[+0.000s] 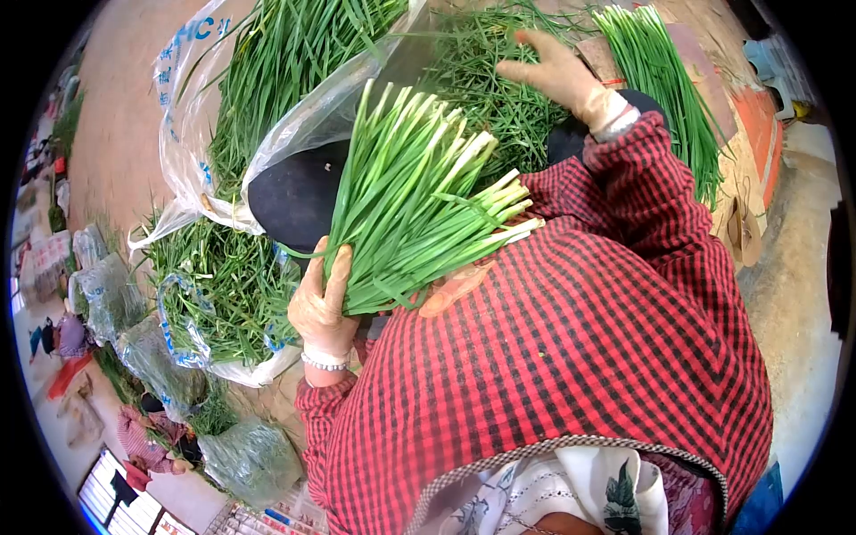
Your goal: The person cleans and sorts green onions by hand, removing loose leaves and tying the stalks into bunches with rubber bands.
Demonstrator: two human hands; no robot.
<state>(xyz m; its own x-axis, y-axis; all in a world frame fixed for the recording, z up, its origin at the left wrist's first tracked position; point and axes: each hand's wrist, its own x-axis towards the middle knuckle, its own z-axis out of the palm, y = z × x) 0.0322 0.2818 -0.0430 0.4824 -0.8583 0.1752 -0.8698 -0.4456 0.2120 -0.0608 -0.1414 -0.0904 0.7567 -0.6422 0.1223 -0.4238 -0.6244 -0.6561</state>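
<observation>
My left hand point(325, 299), gloved and with a beaded bracelet at the wrist, is closed around the leafy end of a bunch of garlic chives point(401, 205). The bunch rests across my lap, its pale cut stems fanned out up and to the right. Empty, with the fingers apart, my right hand point(562, 76) hovers over a loose heap of green trimmings point(490, 116). A neat bundle of garlic chives point(655, 80) lies to the right of that hand.
A clear plastic bag point(192, 134) at upper left holds more long chives point(285, 80). Below it sits another bag filled with loose greens point(223, 285). Several wrapped bags point(250, 459) line the left side. Another person point(143, 437) sits at lower left.
</observation>
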